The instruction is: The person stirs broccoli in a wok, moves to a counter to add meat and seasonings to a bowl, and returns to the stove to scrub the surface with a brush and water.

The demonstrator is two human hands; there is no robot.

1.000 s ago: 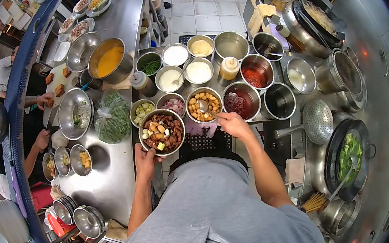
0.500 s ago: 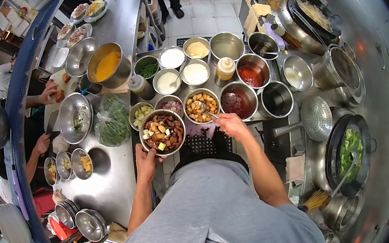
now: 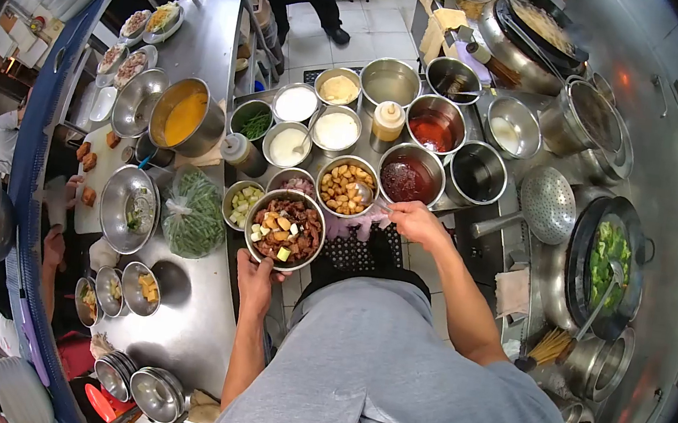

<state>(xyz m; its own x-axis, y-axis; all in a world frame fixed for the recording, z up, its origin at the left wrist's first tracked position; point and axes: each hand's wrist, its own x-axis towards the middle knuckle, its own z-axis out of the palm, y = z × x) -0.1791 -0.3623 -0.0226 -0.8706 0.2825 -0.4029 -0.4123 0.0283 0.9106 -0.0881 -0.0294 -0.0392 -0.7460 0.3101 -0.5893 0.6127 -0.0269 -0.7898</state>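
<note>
Spoon over the fried cubes
Right hand (image 3: pixel 412 220) grips the spoon (image 3: pixel 364 195) at the golden-cube bowl (image 3: pixel 347 185); left hand (image 3: pixel 255 271) clasps the mixed bowl's (image 3: pixel 285 228) rim.

The person wears a grey short-sleeved shirt, forearms bare.

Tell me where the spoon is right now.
In the head view the spoon sits just right of centre, held by the right hand, its bowl over the near edge of the bowl of fried tofu puffs.
</note>
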